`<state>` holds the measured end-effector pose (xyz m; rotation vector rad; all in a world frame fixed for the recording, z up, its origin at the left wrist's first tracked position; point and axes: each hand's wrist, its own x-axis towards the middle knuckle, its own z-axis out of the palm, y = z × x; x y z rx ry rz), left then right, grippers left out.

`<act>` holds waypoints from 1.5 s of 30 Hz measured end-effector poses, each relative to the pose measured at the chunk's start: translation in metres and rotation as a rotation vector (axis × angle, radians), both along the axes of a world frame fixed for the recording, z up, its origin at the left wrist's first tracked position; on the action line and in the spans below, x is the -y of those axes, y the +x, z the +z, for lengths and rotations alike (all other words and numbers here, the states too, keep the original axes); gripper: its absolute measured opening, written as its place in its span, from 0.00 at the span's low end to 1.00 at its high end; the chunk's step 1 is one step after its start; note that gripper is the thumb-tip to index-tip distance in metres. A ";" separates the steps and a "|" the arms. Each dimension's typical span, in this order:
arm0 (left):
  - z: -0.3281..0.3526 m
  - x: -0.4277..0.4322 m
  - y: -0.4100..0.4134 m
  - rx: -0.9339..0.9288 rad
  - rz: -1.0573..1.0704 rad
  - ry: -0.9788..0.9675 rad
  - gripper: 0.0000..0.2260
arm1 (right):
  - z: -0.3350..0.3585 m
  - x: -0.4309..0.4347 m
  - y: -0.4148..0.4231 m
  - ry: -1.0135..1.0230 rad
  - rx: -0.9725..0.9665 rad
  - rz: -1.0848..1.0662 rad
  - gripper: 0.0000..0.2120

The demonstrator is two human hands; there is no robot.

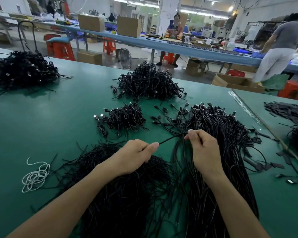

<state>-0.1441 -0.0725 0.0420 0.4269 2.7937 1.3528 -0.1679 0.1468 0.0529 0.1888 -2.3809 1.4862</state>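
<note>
Green matting is covering a broad worktable (58, 117) that is running through a large factory hall under bright ceiling strip lights. Behind it a long blue conveyor bench (205, 50) is crossing the room, carrying two brown cardboard boxes (91, 22), with red plastic stools (62, 48) standing beneath it. One seated person (174, 31) is working at that bench, and a standing person in a grey shirt (280, 47) is leaning over it at the right.

Black cable is lying in heaps on the green surface: a big tangled heap at the far left (22, 69), a large heap of coiled cables in the middle (148, 83), and a smaller coiled heap just in front of it (126, 117). A loose white cord (35, 176) is curling on the mat at the near left.

Both forearms are reaching forward from the lower edge. The left hand (134, 155) is hovering over a spread pile of loose black strands (127, 186), its thumb and forefinger pinching one end of a thin black strand (172, 137) while the other fingers are curling under the palm. The right hand (203, 150) is sitting over a long bundle of straight black cables (222, 131), its fingertips pressing together on the strand's other end. The strand is stretching taut between the two hands, just above the mat.
</note>
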 end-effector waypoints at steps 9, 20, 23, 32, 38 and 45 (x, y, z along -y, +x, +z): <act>0.025 -0.026 0.008 0.397 -0.171 1.141 0.21 | -0.010 0.020 0.025 0.269 0.260 0.516 0.13; -0.007 -0.026 0.012 0.109 -0.048 0.338 0.20 | 0.033 0.012 0.025 0.316 -0.037 0.359 0.11; 0.004 -0.027 0.019 0.305 -0.148 0.546 0.25 | 0.030 0.012 0.018 0.143 -0.014 0.304 0.12; 0.032 -0.022 0.010 0.473 -0.178 1.486 0.22 | 0.008 0.038 0.040 0.190 0.174 0.443 0.21; 0.008 -0.027 0.004 -0.066 0.084 0.844 0.17 | 0.023 0.032 0.042 0.470 0.174 0.490 0.16; 0.009 -0.036 0.014 -0.005 0.049 0.314 0.21 | 0.040 0.022 0.033 0.565 0.027 0.389 0.10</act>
